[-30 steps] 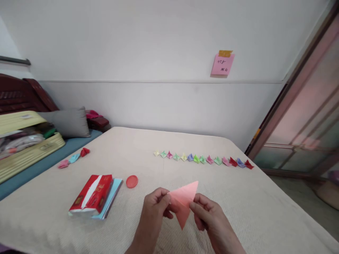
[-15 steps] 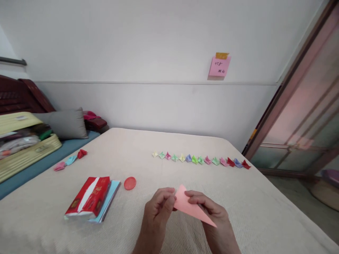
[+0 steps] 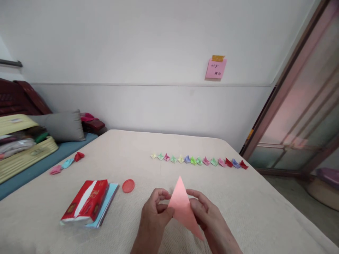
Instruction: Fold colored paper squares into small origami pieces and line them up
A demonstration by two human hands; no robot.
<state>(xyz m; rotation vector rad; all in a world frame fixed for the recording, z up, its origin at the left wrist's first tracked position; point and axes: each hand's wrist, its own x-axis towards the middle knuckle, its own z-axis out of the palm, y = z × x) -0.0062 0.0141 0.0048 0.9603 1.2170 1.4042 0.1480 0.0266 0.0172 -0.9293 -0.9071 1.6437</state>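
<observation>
A pink sheet of origami paper (image 3: 182,206), folded to a triangle, is held up between my two hands above the cloth-covered surface. One point of it faces up and away, and another slants down to the right. My left hand (image 3: 156,213) pinches its left edge between thumb and fingers. On the right edge, my right hand (image 3: 205,211) grips it, with the thumb near the side and some fingers hidden behind the paper. Beyond the hands runs a row of small folded paper pieces (image 3: 193,160) in several colours.
At left, a red tissue pack (image 3: 88,201) lies on blue paper sheets (image 3: 106,206), beside a red round lid (image 3: 128,186). Three folded pieces (image 3: 67,163) sit farther left, near an open yellow case (image 3: 31,151) and a grey pillow (image 3: 66,125). A pink note (image 3: 215,68) is taped to the wall.
The paper triangle has turned in my hands, so its top point stands higher and its lower point has swung down and left. My right hand's grip has shifted along its edge.
</observation>
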